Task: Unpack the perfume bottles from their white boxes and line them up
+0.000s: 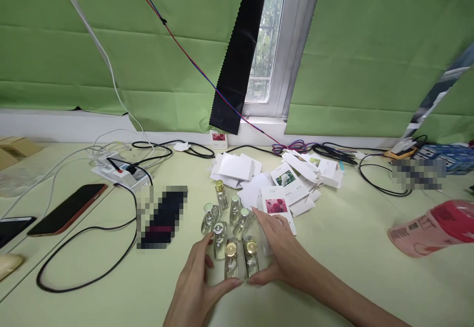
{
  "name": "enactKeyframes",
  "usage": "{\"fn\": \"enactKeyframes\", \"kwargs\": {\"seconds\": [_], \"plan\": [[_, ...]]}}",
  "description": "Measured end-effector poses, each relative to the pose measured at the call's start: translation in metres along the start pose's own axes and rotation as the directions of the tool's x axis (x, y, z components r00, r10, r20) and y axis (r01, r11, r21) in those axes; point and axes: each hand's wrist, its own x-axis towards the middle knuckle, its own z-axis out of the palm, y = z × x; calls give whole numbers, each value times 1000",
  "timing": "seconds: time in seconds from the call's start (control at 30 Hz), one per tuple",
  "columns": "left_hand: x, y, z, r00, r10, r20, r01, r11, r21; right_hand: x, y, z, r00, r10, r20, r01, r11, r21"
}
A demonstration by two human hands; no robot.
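Note:
Several small glass bottles with gold, silver and pale green caps stand close together on the table, among them a gold-capped bottle (231, 259) and a silver-capped bottle (219, 242). Curved round the left and front of this cluster is my left hand (200, 277), its thumb against the front gold-capped bottle. My right hand (281, 250) bends round the right side, thumb at the base of another gold-capped bottle (251, 258) and fingertips beside a green-capped one (243, 222). Between them the two hands hold the group; parts of some bottles are hidden.
Flattened white boxes and printed cards (276, 203) lie behind and right of the bottles. A pink container (431, 228) is at the right. Phones (68, 209), a power strip (122, 169) and a looped black cable (89, 229) lie left. More cables run along the wall.

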Motion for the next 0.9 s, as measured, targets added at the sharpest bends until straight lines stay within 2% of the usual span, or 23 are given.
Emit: {"fn": "enactKeyframes", "kwargs": {"seconds": [0.1,0.33,0.57,0.9], "plan": [[-1,1,2,1000,1,-14,0,1000,28,1,-1,3,1000,-6,-11,7,1000,21],[-6,16,6,996,-84,-29,85,995,51,9,-1,10,1000,-28,-4,28,999,38],[-10,29,6,992,-101,-75,103,994,29,16,1,14,996,-31,-84,33,999,27],[-15,29,11,986,-84,-145,95,993,72,24,1,16,983,-25,-181,34,998,49]]}}
